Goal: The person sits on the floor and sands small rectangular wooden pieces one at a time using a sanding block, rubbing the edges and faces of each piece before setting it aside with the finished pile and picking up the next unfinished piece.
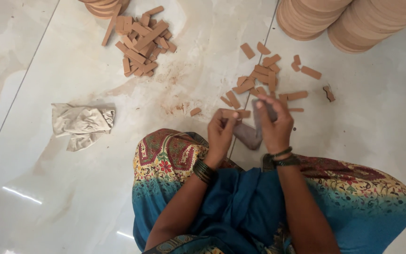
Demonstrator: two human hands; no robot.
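My left hand [220,133] pinches a small flat clay-coloured strip [230,114] between its fingertips, just above my lap. My right hand [274,123] is closed around a grey flat piece [260,117], held upright next to the strip. A darker grey lump [247,135] shows between the two hands, below the strip. Both wrists carry dark bangles. Just beyond my hands, a loose scatter of similar clay strips [259,77] lies on the pale floor.
A neater pile of clay strips [142,40] lies at the upper left. Stacks of round clay discs [348,19] stand at the top right, another stack [104,5] at the top. A crumpled beige cloth [81,123] lies left of my knee.
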